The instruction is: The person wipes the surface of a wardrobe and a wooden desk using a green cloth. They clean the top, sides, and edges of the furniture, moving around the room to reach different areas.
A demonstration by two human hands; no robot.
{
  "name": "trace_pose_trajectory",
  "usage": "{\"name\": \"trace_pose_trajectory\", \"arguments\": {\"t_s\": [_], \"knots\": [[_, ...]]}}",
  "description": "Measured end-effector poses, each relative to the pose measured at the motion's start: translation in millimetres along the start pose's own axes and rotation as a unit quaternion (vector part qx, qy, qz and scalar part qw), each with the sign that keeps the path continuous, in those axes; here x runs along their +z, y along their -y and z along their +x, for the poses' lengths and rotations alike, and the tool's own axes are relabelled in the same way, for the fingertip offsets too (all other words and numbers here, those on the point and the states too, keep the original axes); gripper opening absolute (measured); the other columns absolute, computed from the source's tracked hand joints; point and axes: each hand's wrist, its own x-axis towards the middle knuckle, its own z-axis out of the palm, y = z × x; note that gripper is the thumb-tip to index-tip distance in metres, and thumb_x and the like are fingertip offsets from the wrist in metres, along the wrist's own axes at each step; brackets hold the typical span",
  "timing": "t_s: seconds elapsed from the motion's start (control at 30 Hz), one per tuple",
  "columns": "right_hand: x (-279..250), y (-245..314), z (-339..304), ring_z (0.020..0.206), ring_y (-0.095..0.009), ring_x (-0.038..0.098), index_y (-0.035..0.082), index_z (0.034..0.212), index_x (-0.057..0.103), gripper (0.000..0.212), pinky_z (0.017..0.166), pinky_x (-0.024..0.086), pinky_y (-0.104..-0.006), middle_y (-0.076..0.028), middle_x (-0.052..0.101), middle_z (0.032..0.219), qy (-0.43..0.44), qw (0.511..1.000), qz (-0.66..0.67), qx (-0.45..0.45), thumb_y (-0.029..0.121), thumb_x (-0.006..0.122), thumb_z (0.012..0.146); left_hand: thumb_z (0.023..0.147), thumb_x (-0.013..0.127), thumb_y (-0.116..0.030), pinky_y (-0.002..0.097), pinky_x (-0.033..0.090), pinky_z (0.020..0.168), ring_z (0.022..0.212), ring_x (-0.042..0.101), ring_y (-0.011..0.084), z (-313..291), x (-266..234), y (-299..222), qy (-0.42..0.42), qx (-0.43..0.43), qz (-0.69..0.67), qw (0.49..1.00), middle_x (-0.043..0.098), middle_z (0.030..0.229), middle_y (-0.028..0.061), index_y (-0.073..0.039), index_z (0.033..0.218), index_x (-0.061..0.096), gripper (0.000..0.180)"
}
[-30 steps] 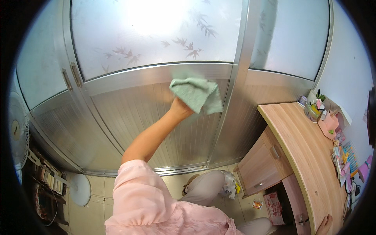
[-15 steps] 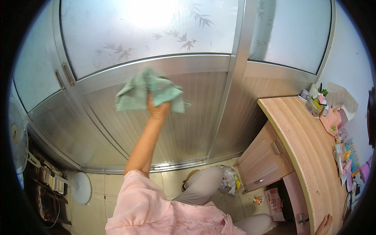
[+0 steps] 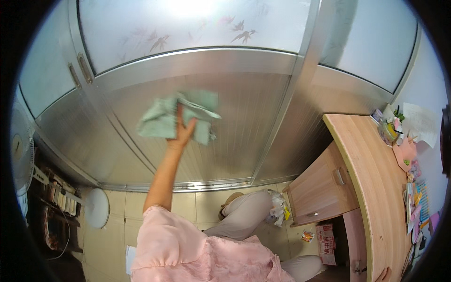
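Note:
My left hand is stretched out ahead with a pale green cloth in its grip. Folds of the cloth cover part of the fingers, and the cloth is against or just before the ribbed lower panel of a metal-framed sliding door; motion blurs it a little. Down at the lower right edge, only some fingers of my right hand show. They lie flat on the edge of the wooden desk, holding nothing visible.
Frosted glass fills the door's upper part. A standing fan is at the left, beside a dark shelf of books. Stationery and a jar line the desk's far side. A plastic bag and a cardboard box are on the floor.
My left hand and the cloth have shifted slightly left and lower on the panel. My view has tilted, and less of my right hand shows at the desk edge.

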Motion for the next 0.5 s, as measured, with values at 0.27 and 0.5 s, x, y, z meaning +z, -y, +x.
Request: {"name": "trace_pose_trajectory", "arguments": {"t_s": [0.27, 0.5], "knots": [[2, 1, 0, 0.115, -0.038, 0.051, -0.002, 0.121, 0.058, 0.047, 0.100, 0.040, -0.0387, -0.024, 0.056, 0.123, 0.004, 1.000, 0.008, 0.010, 0.036, 0.048, 0.097, 0.083, 0.064, -0.039, 0.0491, 0.032, 0.104, 0.123, 0.044, 0.0391, 40, -6, 96, -0.139, -0.047, 0.179, 0.973, 0.050, 0.132, 0.0197, -0.005, 0.125, 0.054, 0.055], [-3, 12, 3, 0.111, -0.037, 0.054, -0.003, 0.118, 0.060, 0.044, 0.097, 0.043, -0.0375, -0.024, 0.059, 0.119, -0.010, 1.000, -0.012, 0.007, 0.034, 0.051, 0.096, 0.087, 0.054, -0.033, 0.0476, 0.030, 0.108, 0.127, 0.042, 0.0368, -63, 108, -67, -0.005, -0.003, -0.016, 1.000, 0.046, 0.138, 0.0178, -0.008, 0.134, 0.046, 0.054]]}}
